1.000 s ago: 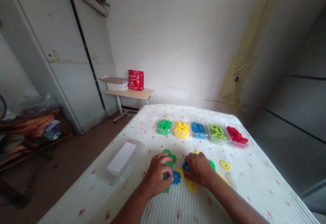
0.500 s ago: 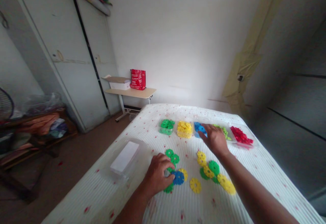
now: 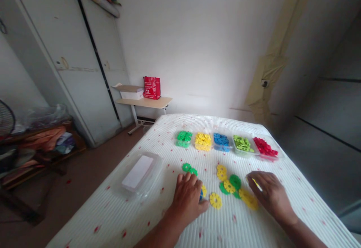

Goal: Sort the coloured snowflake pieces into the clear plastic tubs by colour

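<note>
On the desk, a clear box is lying near the left hand, which is resting arched over a blue disc, while a cluster is crowding the right hand, narrowly curled around a yellow disc, neither grip being certain, gathering seemingly being the step and calling for a careful pinch.

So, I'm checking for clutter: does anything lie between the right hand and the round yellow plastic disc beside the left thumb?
Yes: a low cluster of green and yellow plastic discs lies between the right hand and that round yellow disc.
</note>
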`<state>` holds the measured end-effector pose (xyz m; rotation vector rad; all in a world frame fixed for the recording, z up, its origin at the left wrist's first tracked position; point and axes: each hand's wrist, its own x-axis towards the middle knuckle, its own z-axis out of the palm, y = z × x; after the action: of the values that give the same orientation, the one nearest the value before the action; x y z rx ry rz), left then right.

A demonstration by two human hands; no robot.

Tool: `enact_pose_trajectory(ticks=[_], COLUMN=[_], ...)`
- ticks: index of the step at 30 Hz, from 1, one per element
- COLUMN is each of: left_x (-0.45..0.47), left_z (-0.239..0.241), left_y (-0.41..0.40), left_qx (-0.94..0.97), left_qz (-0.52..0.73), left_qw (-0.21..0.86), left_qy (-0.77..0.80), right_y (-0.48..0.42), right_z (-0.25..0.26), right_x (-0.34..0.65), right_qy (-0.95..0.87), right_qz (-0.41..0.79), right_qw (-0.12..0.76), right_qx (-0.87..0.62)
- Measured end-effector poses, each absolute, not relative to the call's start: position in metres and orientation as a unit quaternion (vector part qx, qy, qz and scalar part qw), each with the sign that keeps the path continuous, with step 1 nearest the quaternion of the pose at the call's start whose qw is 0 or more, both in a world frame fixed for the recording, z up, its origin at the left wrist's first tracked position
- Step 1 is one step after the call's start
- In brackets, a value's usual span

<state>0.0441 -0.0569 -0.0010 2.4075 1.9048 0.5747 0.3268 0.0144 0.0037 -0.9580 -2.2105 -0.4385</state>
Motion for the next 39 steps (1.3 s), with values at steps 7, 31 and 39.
enact_pose_trajectory(ticks=[7, 31, 39], left_x=[0.049, 0.072, 0.075], left_z=[-0.003, 0.003, 0.004], left_y=[-0.051, -0.049, -0.049], left_qx=[0.779, 0.821, 0.819], left_qz=[0.157, 0.191, 0.159], left_qw=[-0.001, 0.086, 0.062], left_qy=[0.607, 0.531, 0.547], right_y=[0.019, 0.022, 0.019], right_z=[-0.003, -0.013, -0.010], right_x=[0.334, 0.332, 0.328], right_qy=[-0.838, -0.837, -0.844], right_qz=[-0.158, -0.122, -0.109], right_qw=[0.341, 0.336, 0.318], right_qx=[-0.396, -0.414, -0.419])
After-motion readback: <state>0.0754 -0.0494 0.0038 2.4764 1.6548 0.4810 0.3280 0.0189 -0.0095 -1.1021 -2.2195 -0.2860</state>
